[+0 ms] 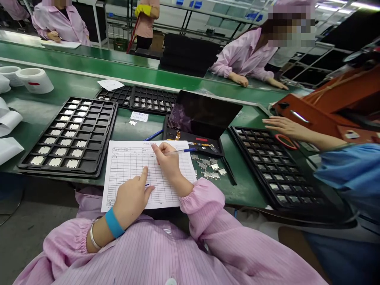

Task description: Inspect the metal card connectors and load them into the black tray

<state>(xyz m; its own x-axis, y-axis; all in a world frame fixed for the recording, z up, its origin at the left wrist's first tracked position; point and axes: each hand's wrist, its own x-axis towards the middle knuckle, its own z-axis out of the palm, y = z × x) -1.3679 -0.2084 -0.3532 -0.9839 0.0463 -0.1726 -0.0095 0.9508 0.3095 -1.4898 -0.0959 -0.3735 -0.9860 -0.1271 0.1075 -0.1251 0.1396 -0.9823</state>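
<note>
A printed form with a ruled table (pixel 127 162) lies at the front edge of the bench. Over its upper right part my right hand (pixel 170 162) is closed around a pen (pixel 180 151), whose blue end points right. My left hand (pixel 132 194) lies on the sheet with index finger and thumb stretched apart and the other fingers curled. A small blue thing (pixel 147 185) shows between that thumb and finger, too hidden to name. Behind the form stands an opened device with a black screen (pixel 208 116). Loose metal pieces (pixel 212 168) lie to its front right.
Black compartment trays with metal parts stand left (pixel 102 146), right (pixel 264 174) and behind (pixel 154 99). A blue pen (pixel 153 135) and a label (pixel 139 116) lie behind the form. White rolls (pixel 35 81) sit far left. A co-worker's hand (pixel 285 127) is over the right tray.
</note>
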